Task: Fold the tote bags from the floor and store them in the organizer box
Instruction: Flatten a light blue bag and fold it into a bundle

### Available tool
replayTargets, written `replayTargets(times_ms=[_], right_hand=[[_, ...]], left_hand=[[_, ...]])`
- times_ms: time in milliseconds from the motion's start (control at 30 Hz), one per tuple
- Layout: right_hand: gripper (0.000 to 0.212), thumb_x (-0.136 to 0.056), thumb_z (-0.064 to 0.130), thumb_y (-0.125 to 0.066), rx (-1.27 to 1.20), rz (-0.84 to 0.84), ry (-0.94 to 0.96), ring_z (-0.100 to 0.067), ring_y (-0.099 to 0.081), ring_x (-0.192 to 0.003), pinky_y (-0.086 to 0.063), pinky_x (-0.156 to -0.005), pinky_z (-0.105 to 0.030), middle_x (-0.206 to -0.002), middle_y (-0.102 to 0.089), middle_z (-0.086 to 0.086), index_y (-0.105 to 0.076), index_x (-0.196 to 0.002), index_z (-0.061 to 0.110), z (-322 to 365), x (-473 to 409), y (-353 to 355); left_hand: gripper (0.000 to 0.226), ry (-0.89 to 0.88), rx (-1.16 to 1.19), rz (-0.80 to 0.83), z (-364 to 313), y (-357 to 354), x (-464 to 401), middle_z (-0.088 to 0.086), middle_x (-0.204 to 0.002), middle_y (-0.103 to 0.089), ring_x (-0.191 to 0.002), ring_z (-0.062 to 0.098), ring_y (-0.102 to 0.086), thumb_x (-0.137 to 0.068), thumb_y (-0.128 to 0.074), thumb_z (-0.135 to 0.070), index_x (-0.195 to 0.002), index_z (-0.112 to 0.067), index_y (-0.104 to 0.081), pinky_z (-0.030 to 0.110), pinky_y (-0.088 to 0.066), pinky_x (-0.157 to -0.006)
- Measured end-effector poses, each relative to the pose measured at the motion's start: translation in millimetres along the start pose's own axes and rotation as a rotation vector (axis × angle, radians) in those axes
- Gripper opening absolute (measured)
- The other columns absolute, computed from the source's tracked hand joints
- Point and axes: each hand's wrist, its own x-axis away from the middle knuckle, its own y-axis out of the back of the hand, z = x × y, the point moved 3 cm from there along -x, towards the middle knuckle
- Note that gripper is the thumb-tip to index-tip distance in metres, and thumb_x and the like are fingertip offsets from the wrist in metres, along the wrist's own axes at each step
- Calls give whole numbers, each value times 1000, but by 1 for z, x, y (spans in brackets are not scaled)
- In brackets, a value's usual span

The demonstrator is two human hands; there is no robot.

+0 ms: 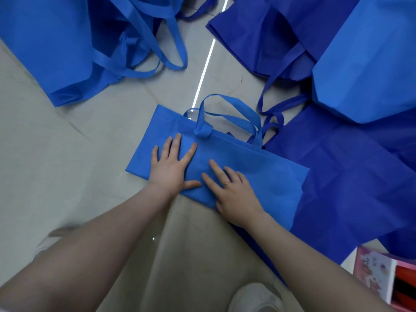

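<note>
My left hand (171, 163) & right hand (231, 190), fingers flat, gripping nothing, press the half-folded light-blue fabric tote bag (258, 176); next fold likely brings its 12 o'clock handles (227, 113) in.

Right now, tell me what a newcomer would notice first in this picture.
First, the left hand and right hand pressing flat on a folded light blue tote bag at the centre of the tiled floor. Around it lie loose bags: a light blue pile at upper left, dark blue ones at right. A pink box shows at lower right.
</note>
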Motion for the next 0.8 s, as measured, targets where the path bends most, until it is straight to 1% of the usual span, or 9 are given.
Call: replayTargets(times_ms=[100,233,333,433,500,600,667,733,800], right_hand=[[85,-82,63,-47,54,202,-37,-41,-23,-137,-27,-106,-56,-160,3,-8,-14,-151,25,21,-11,6],[100,-83,64,-50,124,307,-112,-39,-5,-141,-24,-109,-55,-157,19,-11,11,-150,21,23,-11,13],[93,-86,53,-50,62,321,-169,-40,-10,-139,-28,-109,-51,-157,14,-15,6,-151,17,25,-11,15],[74,-90,42,-43,-107,337,-224,-39,-12,-139,-30,-108,-47,-158,8,-13,-7,-151,17,26,-14,26],[59,-92,35,-39,-202,331,-255,-35,-23,-136,-36,-104,-42,-159,-1,-11,-24,-146,15,18,-17,35],[34,-94,29,-34,-304,282,-304,-33,-44,-123,-40,-94,-39,-151,-28,-10,-48,-118,9,2,-24,45],[22,-93,27,-33,-395,238,-374,-32,-52,-105,-41,-79,-38,-114,-54,-7,-48,-91,12,-7,-28,50],[23,-93,26,-33,-443,228,-436,-27,-51,-85,-36,-63,-35,-83,-50,-2,-39,-73,16,-16,-32,54],[28,-95,27,-32,-432,240,-471,-23,-47,-79,-30,-57,-32,-76,-45,1,-35,-68,18,-24,-38,59]], left_hand=[[95,38,-11,-15,-4,-6,14,7,-156,17,-144,27,9,-78,-46,-74,-147,-40,8,48,-3,-113],[83,-66,9,-53,11,5,10,3,-158,9,-144,25,0,-84,-48,-64,-149,-38,-4,41,-8,-114],[76,-214,113,-13,31,17,9,0,-158,-4,-144,21,-10,-84,-57,-54,-146,-23,-27,33,-12,-116],[83,-247,241,63,51,35,10,-2,-152,-26,-139,16,-23,-70,-48,-74,-132,-19,-48,28,-24,-110],[103,-274,245,153,61,46,8,-3,-148,-30,-136,14,-27,-51,-36,-87,-130,-22,-52,26,-24,-110],[113,-320,285,303,75,54,6,-6,-152,-27,-138,12,-27,-40,-47,-84,-135,-21,-48,18,-18,-108],[100,-254,468,324,82,58,2,-9,-150,-32,-135,9,-34,-44,-53,-67,-132,-19,-52,14,-21,-105],[70,-112,700,285,89,59,-7,-10,-140,-47,-126,7,-44,-59,-66,-51,-121,-18,-63,18,-28,-103],[37,19,877,243,96,58,-16,-8,-122,-61,-115,12,-55,-75,-73,-36,-109,-22,-69,25,-39,-100]])
